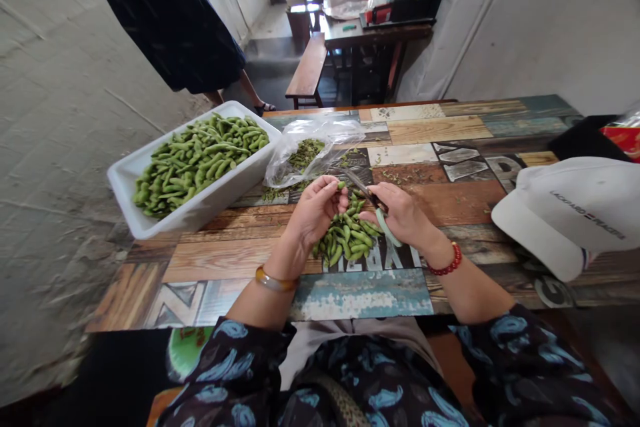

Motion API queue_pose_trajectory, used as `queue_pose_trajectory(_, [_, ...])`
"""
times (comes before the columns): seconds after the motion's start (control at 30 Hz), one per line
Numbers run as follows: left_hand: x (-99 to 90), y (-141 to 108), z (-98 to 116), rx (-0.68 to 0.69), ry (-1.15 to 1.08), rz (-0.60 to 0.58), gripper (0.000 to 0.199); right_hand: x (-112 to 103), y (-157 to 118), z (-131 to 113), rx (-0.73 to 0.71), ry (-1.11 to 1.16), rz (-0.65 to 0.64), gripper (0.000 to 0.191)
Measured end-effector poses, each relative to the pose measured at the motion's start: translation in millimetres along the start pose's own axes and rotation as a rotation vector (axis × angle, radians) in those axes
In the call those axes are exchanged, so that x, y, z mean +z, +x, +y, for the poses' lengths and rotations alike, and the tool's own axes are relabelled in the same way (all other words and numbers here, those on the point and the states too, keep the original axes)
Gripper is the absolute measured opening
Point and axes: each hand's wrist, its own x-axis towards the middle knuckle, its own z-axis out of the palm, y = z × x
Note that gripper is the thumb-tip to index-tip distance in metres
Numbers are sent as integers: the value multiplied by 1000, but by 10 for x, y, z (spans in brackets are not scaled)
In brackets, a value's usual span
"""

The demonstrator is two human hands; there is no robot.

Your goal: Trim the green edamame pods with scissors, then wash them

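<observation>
My left hand (320,205) pinches a green pod (341,185) between thumb and fingertips. In my right hand (400,210) is a pair of scissors (381,215) with pale green handles, its blades pointing up and left towards the pod. A loose pile of green pods (350,238) lies on the patchwork-patterned table beneath and between my hands. Left of them, a white tub (220,197) is filled with green pods (200,160). Behind my left hand, a clear plastic bag (280,163) holds small green trimmings (306,152).
A white cap (565,213) rests on the right of the table (360,293). Green scraps are scattered near the bag. Beyond the table are a wooden bench (309,67), another table (380,33) with bags and boxes, and a person in dark clothing (170,20) at the left.
</observation>
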Motion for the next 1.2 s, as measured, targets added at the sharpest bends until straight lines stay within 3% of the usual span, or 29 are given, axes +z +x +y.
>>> queue_pose_trajectory(0.17, [-29,11,10,-106,-170,-22,21,6,1,71,41,14,43,40])
queue_pose_trajectory(0.3, [-33,11,-1,-70,-156,-2,18,10,-6,84,47,11,31,42])
queue_pose_trajectory(0.47, [0,-3,16,-74,-119,-32,35,-1,-5,80,54,14,23,43])
queue_pose_trajectory(0.57, [-8,-3,19,-84,-79,-55,34,-30,6,83,58,-1,37,43])
queue_pose_trajectory(0.7, [-64,22,10,-25,148,-71,26,-98,21,103,92,-23,66,44])
queue_pose_trajectory(0.93, [-121,89,-41,173,646,1,19,-178,58,144,188,-14,158,41])
queue_pose_trajectory(1.07, [-111,225,-130,244,819,-53,20,-145,67,171,192,-1,168,38])
queue_pose_trajectory(1.2, [-61,391,-195,376,1189,-105,18,-80,56,208,178,19,123,39])
